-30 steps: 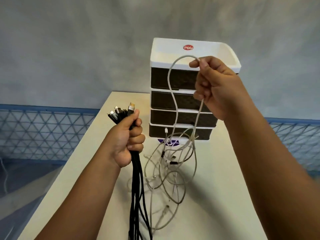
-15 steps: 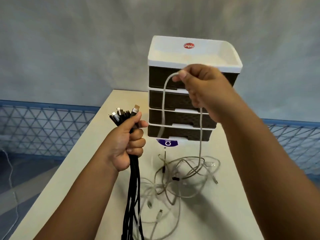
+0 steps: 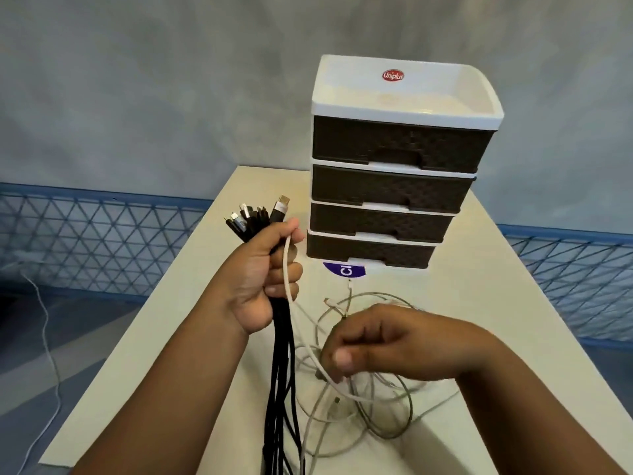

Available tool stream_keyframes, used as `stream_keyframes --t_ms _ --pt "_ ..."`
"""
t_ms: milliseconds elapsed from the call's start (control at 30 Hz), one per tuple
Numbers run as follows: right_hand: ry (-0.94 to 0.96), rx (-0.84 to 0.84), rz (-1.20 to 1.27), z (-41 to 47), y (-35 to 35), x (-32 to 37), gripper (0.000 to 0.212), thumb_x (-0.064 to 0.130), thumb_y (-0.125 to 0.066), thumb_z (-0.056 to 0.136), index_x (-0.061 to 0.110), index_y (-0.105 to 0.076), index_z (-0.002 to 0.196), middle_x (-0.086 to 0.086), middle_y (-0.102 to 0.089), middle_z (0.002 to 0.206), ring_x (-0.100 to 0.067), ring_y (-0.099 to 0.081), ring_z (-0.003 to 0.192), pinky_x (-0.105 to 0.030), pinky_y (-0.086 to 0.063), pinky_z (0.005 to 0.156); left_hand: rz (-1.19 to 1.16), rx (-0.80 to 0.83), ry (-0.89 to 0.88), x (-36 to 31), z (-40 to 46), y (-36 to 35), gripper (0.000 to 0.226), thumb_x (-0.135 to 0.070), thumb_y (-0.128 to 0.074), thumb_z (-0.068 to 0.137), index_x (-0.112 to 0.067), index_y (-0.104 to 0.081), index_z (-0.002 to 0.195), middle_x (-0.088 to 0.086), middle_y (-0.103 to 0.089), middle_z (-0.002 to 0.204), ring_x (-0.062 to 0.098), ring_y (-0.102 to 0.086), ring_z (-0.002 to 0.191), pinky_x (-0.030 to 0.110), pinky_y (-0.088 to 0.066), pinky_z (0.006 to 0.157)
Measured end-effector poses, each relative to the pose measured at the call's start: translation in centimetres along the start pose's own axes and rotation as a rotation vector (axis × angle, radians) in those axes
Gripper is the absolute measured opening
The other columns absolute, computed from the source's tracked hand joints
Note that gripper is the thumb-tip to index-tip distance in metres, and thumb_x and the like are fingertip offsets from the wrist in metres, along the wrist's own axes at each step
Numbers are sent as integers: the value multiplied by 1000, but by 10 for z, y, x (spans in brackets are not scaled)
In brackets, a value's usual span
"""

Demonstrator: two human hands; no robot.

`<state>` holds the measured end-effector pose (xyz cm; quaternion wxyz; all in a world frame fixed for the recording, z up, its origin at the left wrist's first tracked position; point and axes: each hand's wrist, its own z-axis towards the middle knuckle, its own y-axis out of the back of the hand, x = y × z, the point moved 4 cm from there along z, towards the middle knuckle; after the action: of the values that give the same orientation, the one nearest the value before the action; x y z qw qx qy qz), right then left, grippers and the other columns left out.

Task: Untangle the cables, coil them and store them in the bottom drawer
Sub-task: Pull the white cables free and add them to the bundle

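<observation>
Head view: we grip the black cables (image 3: 281, 354) in our left hand (image 3: 263, 272), fingers curled round them, plugs pointing up and away, the bundle hanging straight down past the table (image 3: 479, 337) edge. One white cable (image 3: 291, 289) runs from that fist down to our right hand (image 3: 380, 344), whose fingertips pinch it above the white tangle (image 3: 363, 406) lying before the drawers (image 3: 394, 186), all closed.

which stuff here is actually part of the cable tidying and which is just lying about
Part of the job:
black cables in left hand
white cable run to right hand
white tangle
bottom drawer

Just there:
upper drawers
purple sticker
floor cord
</observation>
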<state>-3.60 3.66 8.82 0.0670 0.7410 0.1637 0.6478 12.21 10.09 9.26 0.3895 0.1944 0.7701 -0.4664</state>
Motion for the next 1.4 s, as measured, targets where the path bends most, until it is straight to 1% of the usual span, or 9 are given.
stream_keyframes --t_ms 133,233,400,533,733,933,1100,1300,1400 --pt "-167 -426 617 26 22 -26 57 50 -39 99 2 -69 98 -14 -69 88 -22 -63 74 -31 -51 69 122 85 29 4 -11 -9 21 -34 -62 80 -19 -58 66 -11 -20 42 1 -16 32 10 -11 34" --pt "-219 -563 910 51 39 -20 57 54 -39 99 8 -66 77 -5 -63 65 -14 -57 55 -25 -45 55 243 195 69 12 -20 -22 23 -36 -62 79 -20 -62 63 -10 -20 43 3 -11 36 11 -9 37" --pt "-156 -738 1179 66 73 -11 42 37 -47 100 2 -66 88 -9 -67 69 -18 -62 64 -30 -50 66 353 259 120 19 -30 -21 23 -37 -64 78 -18 -63 66 -8 -15 47 8 -6 43 12 -11 38" --pt "38 -891 1342 43 91 -3 26 21 -37 105 5 -58 101 2 -45 51 -8 -44 40 -23 -41 46 353 210 129 14 -33 -8 25 -39 -64 77 -18 -68 66 -7 -16 49 9 -6 45 13 -12 38" --pt "173 -515 925 20 44 24 30 29 -35 102 9 -56 94 1 -14 58 -10 -10 45 -24 -12 43 249 22 124 13 -23 -1 40 -49 -60 86 -13 -76 82 -9 -18 47 5 -10 40 16 -9 40" --pt "148 -449 609 25 7 29 27 31 -45 96 7 -57 94 -2 -18 59 -11 -12 48 -25 -11 45 224 -87 32 16 -17 -1 47 -65 -60 80 -20 -64 65 -7 -21 51 5 -14 39 17 -11 41" --pt "56 -440 452 29 -13 20 28 30 -47 100 7 -60 90 0 -27 56 -11 -19 46 -20 -18 43 39 -28 6 14 -17 3 66 -72 -58 69 -11 -72 90 -4 -22 52 4 -15 40 18 -10 42" --pt "-52 -462 212 40 -26 14 31 28 -45 103 15 -59 79 3 -30 51 -12 -21 45 -25 -18 44 106 -35 -39 18 -15 6 29 -43 -72 72 -15 -75 71 -4 -31 54 5 -20 39 19 -15 39" --pt "-43 -505 174 43 -29 14 32 38 -46 95 21 -58 71 9 -33 49 -9 -24 44 -21 -23 44 131 -39 -38 18 -15 6 27 -41 -71 74 -17 -68 61 -4 -34 55 5 -22 37 19 -15 38"
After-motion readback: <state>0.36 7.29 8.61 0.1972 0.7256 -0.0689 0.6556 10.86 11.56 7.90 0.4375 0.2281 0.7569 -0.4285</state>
